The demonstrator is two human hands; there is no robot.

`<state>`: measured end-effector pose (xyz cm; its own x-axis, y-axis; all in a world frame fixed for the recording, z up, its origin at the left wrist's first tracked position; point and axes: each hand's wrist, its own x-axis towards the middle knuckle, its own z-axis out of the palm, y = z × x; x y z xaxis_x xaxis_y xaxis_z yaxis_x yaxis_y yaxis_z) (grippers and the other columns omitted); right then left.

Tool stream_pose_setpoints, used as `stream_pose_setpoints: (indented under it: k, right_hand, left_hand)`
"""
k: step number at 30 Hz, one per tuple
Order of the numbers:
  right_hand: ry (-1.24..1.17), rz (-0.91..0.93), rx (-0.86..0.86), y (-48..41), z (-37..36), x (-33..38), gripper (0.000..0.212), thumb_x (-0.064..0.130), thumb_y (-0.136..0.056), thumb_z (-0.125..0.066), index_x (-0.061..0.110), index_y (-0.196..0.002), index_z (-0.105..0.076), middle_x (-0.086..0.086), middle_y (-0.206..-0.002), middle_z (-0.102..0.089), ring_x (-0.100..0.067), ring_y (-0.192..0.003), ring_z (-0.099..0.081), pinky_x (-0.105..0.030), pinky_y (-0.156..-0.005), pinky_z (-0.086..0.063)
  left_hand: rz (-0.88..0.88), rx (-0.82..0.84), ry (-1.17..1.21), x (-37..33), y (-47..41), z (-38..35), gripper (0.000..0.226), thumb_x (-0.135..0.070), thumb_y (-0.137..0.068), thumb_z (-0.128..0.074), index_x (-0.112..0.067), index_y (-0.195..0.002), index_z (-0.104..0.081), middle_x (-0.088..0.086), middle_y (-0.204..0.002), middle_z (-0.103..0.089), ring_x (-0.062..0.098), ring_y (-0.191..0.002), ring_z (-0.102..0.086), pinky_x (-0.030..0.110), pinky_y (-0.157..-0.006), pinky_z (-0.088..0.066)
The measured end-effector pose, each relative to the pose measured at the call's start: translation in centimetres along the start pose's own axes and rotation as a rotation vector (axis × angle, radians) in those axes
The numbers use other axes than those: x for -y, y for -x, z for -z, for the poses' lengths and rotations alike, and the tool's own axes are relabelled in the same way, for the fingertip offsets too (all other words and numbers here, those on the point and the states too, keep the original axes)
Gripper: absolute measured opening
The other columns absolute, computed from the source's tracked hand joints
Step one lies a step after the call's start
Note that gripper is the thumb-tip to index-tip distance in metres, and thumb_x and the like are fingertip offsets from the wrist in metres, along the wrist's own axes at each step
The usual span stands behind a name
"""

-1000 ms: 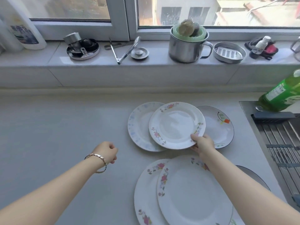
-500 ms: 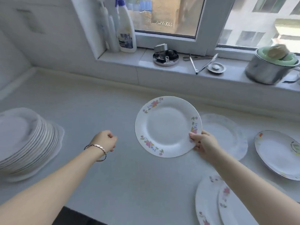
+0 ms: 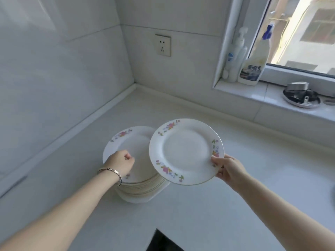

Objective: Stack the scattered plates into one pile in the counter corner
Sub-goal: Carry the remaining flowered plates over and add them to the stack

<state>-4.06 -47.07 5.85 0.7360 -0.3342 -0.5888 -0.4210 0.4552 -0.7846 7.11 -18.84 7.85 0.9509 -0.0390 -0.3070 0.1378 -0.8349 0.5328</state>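
While right hand (image 3: 228, 168) pinches floral plate (image 3: 186, 151) rim beside pile (image 3: 137, 178), left hand (image 3: 121, 163) hangs loosely clenched above pile.

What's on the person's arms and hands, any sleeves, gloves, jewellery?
Both forearms are bare to the frame edge: no sleeves, no gloves. The left hand has a thin metallic bracelet of small faceted links at the wrist. The right hand wears nothing visible.

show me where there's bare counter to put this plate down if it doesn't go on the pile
Bare counter runs right of the plate pile up to the windowsill wall, and behind the pile into the wall corner. The near counter between the forearms is bare too. It is crowded at the pile, where the left hand rests and the held plate overlaps it.
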Motion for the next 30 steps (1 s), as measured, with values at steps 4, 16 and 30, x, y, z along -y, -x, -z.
stream_pose_setpoints:
  k: [4,16,30]
  right_hand:
    - [0.043,-0.041,0.016,-1.3,-6.8,-0.8,0.011,-0.003,-0.085,-0.056,0.007,-0.081,-0.058,-0.011,-0.074,-0.061,-0.021,-0.06,-0.057,-0.023,-0.045,-0.055]
    - [0.53,0.096,0.054,-2.7,-13.4,-2.1,0.013,0.009,-0.088,-0.054,0.003,-0.099,-0.051,-0.01,-0.077,-0.063,-0.02,-0.053,-0.062,-0.026,-0.045,-0.053]
    - [1.495,0.212,-0.139,-3.2,-15.4,-1.9,0.043,0.048,-0.087,-0.044,0.015,-0.113,-0.047,-0.01,-0.107,-0.064,-0.03,-0.1,-0.062,-0.031,-0.073,-0.042]
  left_hand:
    - [0.048,-0.039,-0.001,3.5,-1.8,3.2,0.025,-0.015,-0.085,-0.051,-0.017,-0.061,-0.048,0.006,-0.068,-0.07,0.029,-0.08,-0.071,0.033,-0.079,-0.053]
    - [0.081,-0.078,0.121,7.3,-4.5,4.3,0.02,-0.015,-0.088,-0.048,-0.012,-0.071,-0.056,0.0,-0.057,-0.065,0.017,-0.05,-0.057,0.021,-0.054,-0.039]
    - [0.131,-0.117,0.139,7.4,-4.5,5.0,0.018,-0.016,-0.089,-0.046,-0.008,-0.077,-0.056,-0.002,-0.057,-0.062,0.015,-0.048,-0.055,0.021,-0.05,-0.036]
